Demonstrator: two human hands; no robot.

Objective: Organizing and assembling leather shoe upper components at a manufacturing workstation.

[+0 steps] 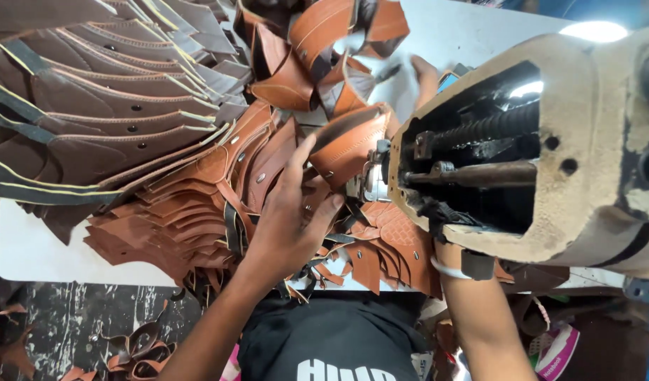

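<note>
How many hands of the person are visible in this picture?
2. The left hand lies flat on the tan leather pieces at centre. The right hand shows only fingertips above the sewing machine head, which hides the rest; its wrist appears below.

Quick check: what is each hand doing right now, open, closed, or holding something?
Left hand: open, fingers spread on the tan leather piece at the sewing machine.
Right hand: mostly hidden behind the machine; cannot tell.

Landmark: worn beige sewing machine head [550, 162]. Below its right end, near the floor, a pink-and-white printed package [556, 353] is lying partly hidden, with a green patch showing; its shape cannot be told. No signs or screens are showing.
</note>
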